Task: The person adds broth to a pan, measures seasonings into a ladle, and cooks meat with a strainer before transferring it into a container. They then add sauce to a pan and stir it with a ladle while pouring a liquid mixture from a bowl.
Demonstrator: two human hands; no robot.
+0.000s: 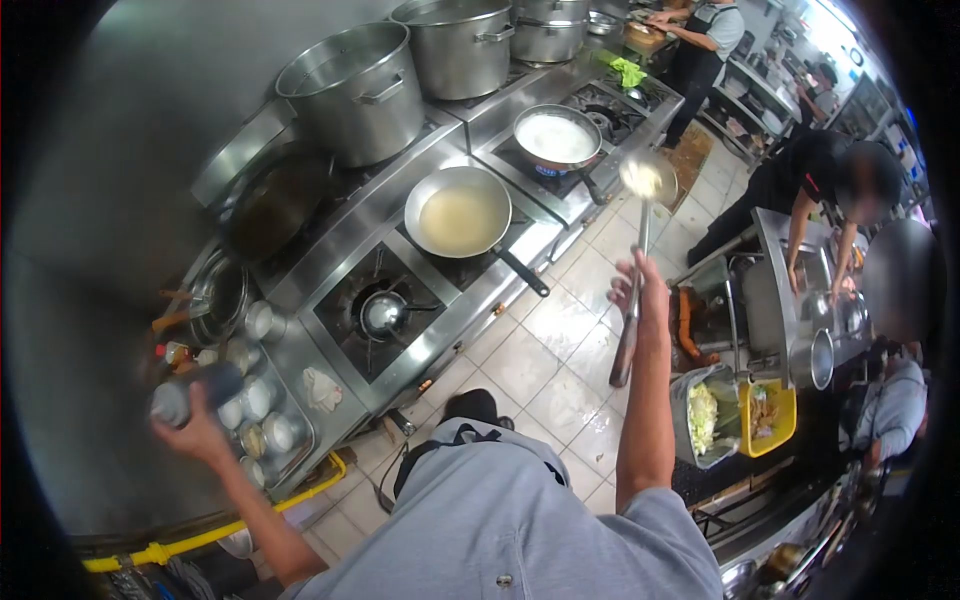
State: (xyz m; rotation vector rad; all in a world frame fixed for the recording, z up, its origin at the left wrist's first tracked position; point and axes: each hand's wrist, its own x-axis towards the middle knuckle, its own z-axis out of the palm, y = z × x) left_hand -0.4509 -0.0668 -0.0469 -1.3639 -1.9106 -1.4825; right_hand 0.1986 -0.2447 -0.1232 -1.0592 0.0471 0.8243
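My left hand (203,436) is closed around a dark cylindrical container (215,385) with a greyish end, blurred by motion. It tilts above a group of small metal canisters (257,398) on the counter at the left. In my right hand (652,288) I grip the dark handle of a ladle (642,181), raised over the floor to the right of the stove. Something pale shows in its bowl. A frying pan (460,216) holding a pale yellowish liquid rests on the stove between my hands. Farther back, a second pan (557,137) with white contents sits over a blue flame.
Large steel pots (355,100) line the back of the stove (330,320). A bare burner (384,312) lies near my left arm. Grey and yellow bins (785,425) of food scraps stand at right. A co-worker (810,190) leans over a steel table; others work beyond.
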